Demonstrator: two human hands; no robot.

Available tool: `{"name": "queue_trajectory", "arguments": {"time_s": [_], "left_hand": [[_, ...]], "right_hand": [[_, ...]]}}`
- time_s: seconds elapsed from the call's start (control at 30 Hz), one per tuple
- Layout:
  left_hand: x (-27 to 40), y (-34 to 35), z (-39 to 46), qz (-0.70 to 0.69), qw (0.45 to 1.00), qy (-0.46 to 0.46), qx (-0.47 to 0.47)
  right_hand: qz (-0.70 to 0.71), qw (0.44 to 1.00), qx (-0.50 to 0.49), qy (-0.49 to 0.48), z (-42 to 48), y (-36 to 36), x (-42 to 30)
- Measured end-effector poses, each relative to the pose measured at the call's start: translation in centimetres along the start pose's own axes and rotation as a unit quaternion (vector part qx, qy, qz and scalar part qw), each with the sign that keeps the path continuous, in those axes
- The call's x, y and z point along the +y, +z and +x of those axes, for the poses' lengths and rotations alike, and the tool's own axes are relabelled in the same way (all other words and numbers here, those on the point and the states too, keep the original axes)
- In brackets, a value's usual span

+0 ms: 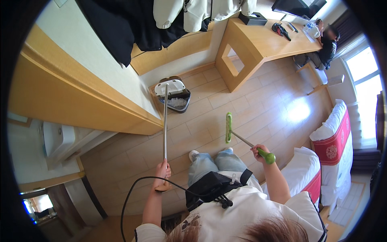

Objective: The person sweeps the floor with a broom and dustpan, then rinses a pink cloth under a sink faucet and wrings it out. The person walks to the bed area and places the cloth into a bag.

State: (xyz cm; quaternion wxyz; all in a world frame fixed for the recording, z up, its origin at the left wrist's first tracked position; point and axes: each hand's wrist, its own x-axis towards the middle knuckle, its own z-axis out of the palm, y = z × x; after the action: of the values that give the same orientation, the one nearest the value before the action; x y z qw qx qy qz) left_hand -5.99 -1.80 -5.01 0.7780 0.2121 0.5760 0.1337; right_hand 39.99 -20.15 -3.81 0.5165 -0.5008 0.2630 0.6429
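My left hand (163, 170) grips the upper part of a long metal pole (165, 127). At the pole's far end a white head with a row of comb-like teeth, seemingly a long-handled dustpan (173, 86), sits over the dark waste bin (186, 106). Crumpled clear plastic (177, 102) shows in the bin. A brown loop end of the pole hangs by my left wrist. In my right hand (260, 152) is the green-ended handle of a floor broom (229, 127). Its narrow green head is over the tiles ahead of my feet; I cannot tell whether it touches them.
A wooden desk (251, 36) carries a black tissue box (253, 18) and other items. At its far end a person (328, 45) sits. Two beds with white bedding (302, 163) line the right side. Left are a wooden door frame (90, 96) and washbasin (60, 136); clothes (115, 27) hang above.
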Motion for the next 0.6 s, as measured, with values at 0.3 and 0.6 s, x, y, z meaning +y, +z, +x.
{"name": "queue_trajectory", "arguments": {"time_s": [0.3,0.6], "left_hand": [[-1.1,0.4,-1.3,0.011,0.999,0.03,0.02],[-0.5,1.5,1.1,-0.011,1.0,0.018,0.004]], "right_hand": [[0.031,0.999,-0.006,0.02,0.0,0.5,0.5],[0.028,0.999,0.03,0.004,-0.6,-0.1,1.4]]}}
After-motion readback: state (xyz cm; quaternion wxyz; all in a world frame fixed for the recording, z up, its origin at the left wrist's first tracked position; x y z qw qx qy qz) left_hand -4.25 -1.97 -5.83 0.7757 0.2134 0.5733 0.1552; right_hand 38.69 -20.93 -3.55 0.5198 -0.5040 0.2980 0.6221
